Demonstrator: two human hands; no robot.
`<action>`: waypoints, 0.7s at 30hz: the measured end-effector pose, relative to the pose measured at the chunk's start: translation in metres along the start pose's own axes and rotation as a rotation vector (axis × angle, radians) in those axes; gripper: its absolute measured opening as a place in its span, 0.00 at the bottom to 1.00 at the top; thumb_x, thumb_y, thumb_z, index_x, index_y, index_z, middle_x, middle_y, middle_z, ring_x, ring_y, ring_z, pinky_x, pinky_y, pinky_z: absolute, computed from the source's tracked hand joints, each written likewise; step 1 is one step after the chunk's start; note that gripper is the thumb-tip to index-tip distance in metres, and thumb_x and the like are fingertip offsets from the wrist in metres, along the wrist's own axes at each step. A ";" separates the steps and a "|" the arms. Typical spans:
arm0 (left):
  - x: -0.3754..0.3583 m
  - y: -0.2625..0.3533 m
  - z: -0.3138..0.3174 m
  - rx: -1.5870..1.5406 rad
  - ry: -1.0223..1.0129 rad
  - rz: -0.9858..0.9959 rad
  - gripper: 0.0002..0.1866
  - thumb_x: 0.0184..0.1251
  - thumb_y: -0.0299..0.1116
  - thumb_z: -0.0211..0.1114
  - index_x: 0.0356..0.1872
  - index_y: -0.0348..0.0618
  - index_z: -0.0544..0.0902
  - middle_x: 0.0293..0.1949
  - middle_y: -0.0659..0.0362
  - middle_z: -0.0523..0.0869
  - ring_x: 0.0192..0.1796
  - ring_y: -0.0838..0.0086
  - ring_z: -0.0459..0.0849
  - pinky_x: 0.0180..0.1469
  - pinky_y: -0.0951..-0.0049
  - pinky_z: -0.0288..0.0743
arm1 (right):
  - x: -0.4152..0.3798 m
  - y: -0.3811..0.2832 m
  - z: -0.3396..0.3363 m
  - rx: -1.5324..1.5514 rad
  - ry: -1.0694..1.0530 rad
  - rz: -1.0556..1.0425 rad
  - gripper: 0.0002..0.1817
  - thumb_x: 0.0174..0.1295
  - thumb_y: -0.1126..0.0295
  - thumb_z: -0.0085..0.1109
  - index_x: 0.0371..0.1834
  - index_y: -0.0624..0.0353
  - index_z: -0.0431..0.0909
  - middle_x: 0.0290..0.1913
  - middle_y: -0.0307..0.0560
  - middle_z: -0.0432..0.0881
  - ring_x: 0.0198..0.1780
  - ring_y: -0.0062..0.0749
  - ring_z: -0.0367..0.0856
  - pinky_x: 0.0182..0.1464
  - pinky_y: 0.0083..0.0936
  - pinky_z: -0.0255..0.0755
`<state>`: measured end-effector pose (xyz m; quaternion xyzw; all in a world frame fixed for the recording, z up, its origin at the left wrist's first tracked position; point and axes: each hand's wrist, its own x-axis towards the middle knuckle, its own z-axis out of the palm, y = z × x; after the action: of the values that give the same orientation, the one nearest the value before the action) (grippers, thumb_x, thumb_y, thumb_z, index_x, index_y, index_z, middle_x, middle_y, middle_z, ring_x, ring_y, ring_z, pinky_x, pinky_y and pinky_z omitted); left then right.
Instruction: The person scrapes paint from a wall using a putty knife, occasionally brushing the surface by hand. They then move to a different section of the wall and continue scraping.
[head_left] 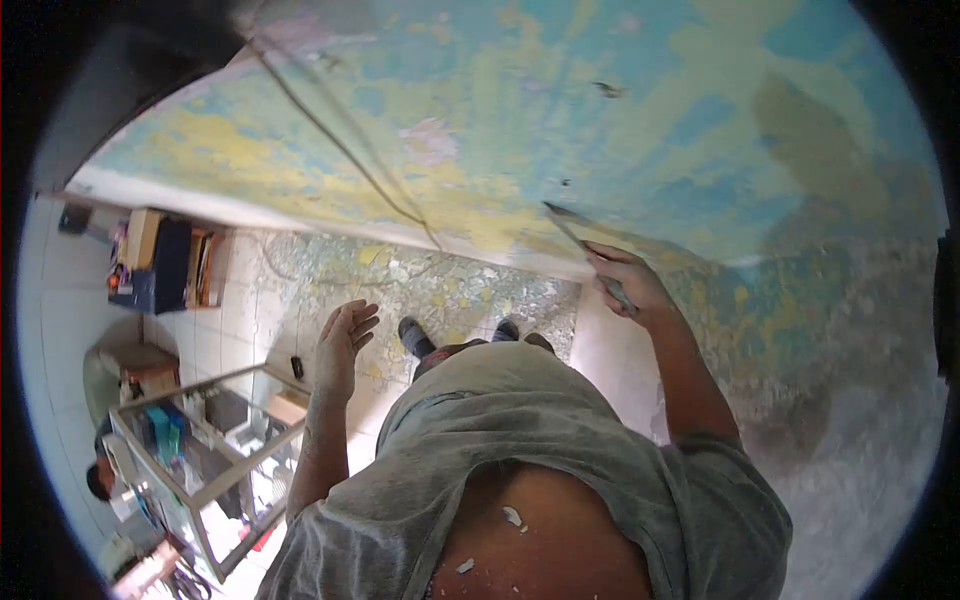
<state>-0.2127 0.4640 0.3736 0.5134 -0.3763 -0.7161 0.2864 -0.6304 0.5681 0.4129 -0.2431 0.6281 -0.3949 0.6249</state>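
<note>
Scraper (570,232) by the peeling wall (480,110) looks light but stiff, so grip the handle (625,299), like the right hand (635,281) clamped there, while the left hand (343,338) is empty, fingers loosely apart.

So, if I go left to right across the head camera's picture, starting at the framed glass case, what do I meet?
Framed glass case → left hand → left foot → right foot → right hand gripping a slim tool.

Paint flakes (470,285) lie thickly scattered over the tiled floor (212,345).
</note>
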 end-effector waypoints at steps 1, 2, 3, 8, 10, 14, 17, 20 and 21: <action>-0.002 -0.002 0.003 0.050 0.042 -0.025 0.22 0.78 0.48 0.53 0.60 0.43 0.77 0.56 0.54 0.85 0.58 0.68 0.82 0.63 0.66 0.68 | 0.004 0.006 0.003 0.026 -0.002 -0.008 0.24 0.73 0.60 0.56 0.69 0.59 0.74 0.20 0.35 0.73 0.13 0.15 0.64 0.15 0.18 0.57; -0.001 -0.005 0.011 0.100 0.074 -0.052 0.22 0.78 0.48 0.54 0.60 0.44 0.77 0.56 0.55 0.85 0.58 0.69 0.81 0.63 0.66 0.68 | 0.007 0.012 0.005 0.053 0.006 -0.016 0.24 0.73 0.60 0.57 0.68 0.59 0.75 0.21 0.35 0.74 0.14 0.15 0.64 0.15 0.18 0.57; 0.004 -0.009 0.025 0.142 -0.004 -0.067 0.23 0.78 0.47 0.53 0.62 0.41 0.75 0.59 0.52 0.83 0.60 0.65 0.81 0.64 0.63 0.69 | 0.036 0.020 0.026 0.106 -0.036 -0.046 0.23 0.72 0.63 0.56 0.67 0.60 0.75 0.21 0.37 0.75 0.13 0.17 0.65 0.15 0.19 0.57; 0.004 -0.017 0.051 0.081 -0.277 -0.124 0.22 0.80 0.45 0.52 0.62 0.39 0.75 0.57 0.53 0.83 0.58 0.67 0.82 0.63 0.65 0.71 | 0.107 0.054 0.077 0.027 -0.097 -0.093 0.27 0.73 0.60 0.55 0.71 0.61 0.71 0.18 0.36 0.71 0.11 0.19 0.62 0.14 0.21 0.56; -0.011 -0.023 0.035 0.059 -0.272 -0.095 0.22 0.80 0.46 0.52 0.62 0.39 0.75 0.57 0.53 0.83 0.58 0.67 0.81 0.63 0.65 0.71 | 0.069 0.059 0.045 0.075 -0.016 -0.047 0.26 0.73 0.63 0.55 0.71 0.61 0.70 0.19 0.37 0.72 0.11 0.20 0.63 0.13 0.21 0.57; -0.032 -0.040 -0.003 0.180 0.112 -0.121 0.23 0.79 0.50 0.54 0.59 0.43 0.78 0.55 0.57 0.84 0.58 0.71 0.80 0.62 0.66 0.70 | 0.058 0.048 0.033 0.015 -0.018 0.016 0.26 0.73 0.64 0.54 0.73 0.60 0.69 0.20 0.37 0.73 0.10 0.20 0.63 0.13 0.21 0.57; -0.025 -0.041 0.012 0.124 -0.049 -0.132 0.21 0.81 0.46 0.51 0.59 0.40 0.77 0.56 0.54 0.82 0.59 0.69 0.79 0.65 0.66 0.69 | 0.141 0.079 0.077 0.007 -0.044 0.025 0.25 0.73 0.64 0.55 0.71 0.59 0.71 0.21 0.38 0.73 0.11 0.21 0.65 0.13 0.22 0.57; -0.029 -0.041 0.011 0.058 -0.096 -0.171 0.20 0.81 0.45 0.50 0.59 0.40 0.77 0.56 0.54 0.83 0.59 0.70 0.80 0.65 0.66 0.69 | 0.155 0.070 0.092 -0.001 -0.069 0.043 0.24 0.72 0.63 0.56 0.69 0.59 0.73 0.21 0.39 0.73 0.12 0.22 0.66 0.13 0.23 0.58; -0.035 -0.044 0.005 0.046 -0.089 -0.174 0.20 0.81 0.45 0.50 0.59 0.40 0.77 0.56 0.54 0.83 0.59 0.70 0.80 0.65 0.66 0.69 | 0.143 0.064 0.084 0.020 -0.048 0.065 0.24 0.72 0.63 0.57 0.68 0.60 0.74 0.22 0.39 0.74 0.12 0.22 0.67 0.13 0.23 0.58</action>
<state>-0.2074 0.5178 0.3559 0.5183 -0.3591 -0.7515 0.1943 -0.5505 0.4742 0.2844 -0.2257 0.6164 -0.3746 0.6548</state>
